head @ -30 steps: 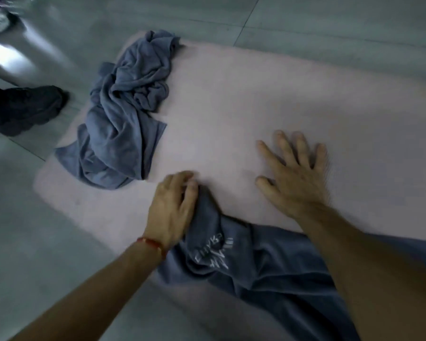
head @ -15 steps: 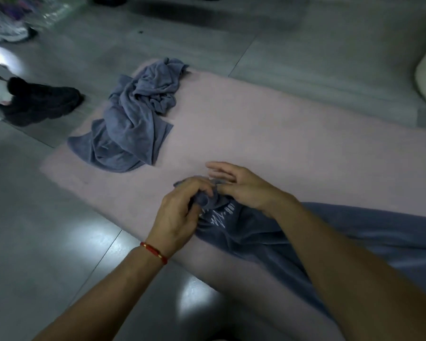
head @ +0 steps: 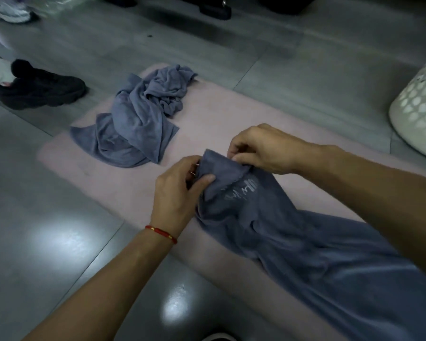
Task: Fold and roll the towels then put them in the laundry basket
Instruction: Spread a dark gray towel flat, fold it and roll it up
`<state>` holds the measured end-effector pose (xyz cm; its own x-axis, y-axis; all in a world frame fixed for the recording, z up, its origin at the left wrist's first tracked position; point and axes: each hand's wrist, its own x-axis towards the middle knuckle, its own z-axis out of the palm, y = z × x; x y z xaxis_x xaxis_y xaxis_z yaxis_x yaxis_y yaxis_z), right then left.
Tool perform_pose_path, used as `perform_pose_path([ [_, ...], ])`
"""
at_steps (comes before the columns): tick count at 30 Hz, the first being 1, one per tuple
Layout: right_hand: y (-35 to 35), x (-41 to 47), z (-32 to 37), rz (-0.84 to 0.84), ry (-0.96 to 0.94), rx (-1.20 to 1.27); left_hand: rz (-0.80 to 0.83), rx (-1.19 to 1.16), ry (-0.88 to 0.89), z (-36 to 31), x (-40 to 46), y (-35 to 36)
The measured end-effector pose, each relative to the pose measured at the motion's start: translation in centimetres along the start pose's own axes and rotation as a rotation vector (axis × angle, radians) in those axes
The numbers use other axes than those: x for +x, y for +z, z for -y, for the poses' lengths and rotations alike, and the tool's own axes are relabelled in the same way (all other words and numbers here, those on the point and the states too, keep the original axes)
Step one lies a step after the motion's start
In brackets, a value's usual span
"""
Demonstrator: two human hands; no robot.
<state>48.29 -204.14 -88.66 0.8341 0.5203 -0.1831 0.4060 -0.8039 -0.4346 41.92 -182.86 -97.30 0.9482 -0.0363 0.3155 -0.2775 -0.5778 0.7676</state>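
Both hands (head: 221, 173) pinch the blue towel's (head: 293, 242) corner between them.

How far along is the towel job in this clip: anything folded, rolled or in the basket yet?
Done: nothing visible; no folded or rolled towel shows.
In hand: the left hand and right hand pinch the end of the near towel, which trails unfolded across the pink mat.
Left: folding and rolling it, then the crumpled towel, and moving both to the laundry basket, whose inside is out of view.
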Motion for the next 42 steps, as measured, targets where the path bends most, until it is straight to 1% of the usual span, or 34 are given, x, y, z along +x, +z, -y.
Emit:
perform_pose_path([
  [3,-2.8,-0.5,1.4,-0.021,-0.047,-0.093,-0.064,0.072,0.01,0.2,1.6,-0.8],
  [5,-3.7,-1.8,1.9,-0.015,-0.043,-0.058,-0.038,0.072,0.02,0.1,2.5,-1.2],
  [6,-3.7,-2.6,2.0,0.016,-0.009,-0.001,-0.014,0.03,0.029,-0.3,2.7,-1.4],
  [8,-2.3,-4.2,1.6,0.105,0.126,0.238,0.065,-0.119,0.07,-1.2,2.7,-1.2],
  [10,0.3,-5.3,1.3,0.104,0.291,0.576,0.2,-0.22,0.114,-1.9,2.3,-0.8],
  [12,2.7,-5.8,1.0,0.077,0.371,0.823,0.306,-0.197,0.175,-2.4,1.7,-0.1],
  [14,4.6,-5.8,0.3,0.155,0.368,0.929,0.353,-0.176,0.189,-2.7,1.2,0.3],
  [16,5.7,-5.3,-0.5,0.235,0.291,0.858,0.341,-0.181,0.177,-2.8,0.8,0.4],
  [18,6.5,-4.3,-1.1,0.205,0.193,0.689,0.308,-0.167,0.145,-2.5,0.3,0.4],
  [20,6.4,-3.1,-1.5,0.101,0.166,0.494,0.257,-0.118,0.085,-1.5,0.1,0.7],
  [21,5.7,-2.5,-1.8,0.035,0.177,0.449,0.238,-0.092,0.045,-0.7,0.0,0.8],
  [23,2.8,-1.4,-2.6,-0.113,0.135,0.349,0.237,-0.039,-0.038,1.4,-0.3,1.0],
  [24,0.8,-0.8,-3.1,-0.179,0.095,0.237,0.253,-0.003,-0.068,2.4,-0.4,1.0],
  [27,-4.6,1.6,-5.1,-0.268,-0.013,-0.195,0.277,0.083,-0.135,4.8,-0.3,0.9],
  [28,-5.5,2.6,-5.7,-0.293,-0.036,-0.31,0.283,0.073,-0.19,5.2,0.0,0.7],
  [29,-6.1,3.7,-6.4,-0.323,-0.056,-0.364,0.297,0.013,-0.261,5.5,0.5,0.6],
  [31,-6.3,6.0,-7.5,-0.388,-0.043,-0.345,0.388,-0.038,-0.376,6.0,1.4,0.8],
  [33,-6.2,8.0,-8.1,-0.437,0.018,-0.299,0.53,0.112,-0.402,6.4,1.8,1.5],
  [34,-6.3,8.9,-8.4,-0.467,0.071,-0.259,0.552,0.171,-0.43,6.6,2.0,1.7],
  [35,-6.4,9.7,-8.7,-0.501,0.136,-0.217,0.532,0.19,-0.476,6.8,2.3,1.9],
  [37,-6.8,11.1,-9.3,-0.579,0.234,-0.15,0.418,0.218,-0.551,7.5,3.0,1.8],
  [38,-7.0,11.8,-9.8,-0.618,0.264,-0.125,0.36,0.171,-0.586,7.6,3.4,1.5],
  [41,-7.9,14.3,-12.4,-0.684,0.357,-0.157,0.232,-0.16,-0.679,7.2,4.7,0.5],
  [42,-8.0,15.1,-13.1,-0.692,0.383,-0.198,0.202,-0.161,-0.677,6.9,5.2,0.2],
])
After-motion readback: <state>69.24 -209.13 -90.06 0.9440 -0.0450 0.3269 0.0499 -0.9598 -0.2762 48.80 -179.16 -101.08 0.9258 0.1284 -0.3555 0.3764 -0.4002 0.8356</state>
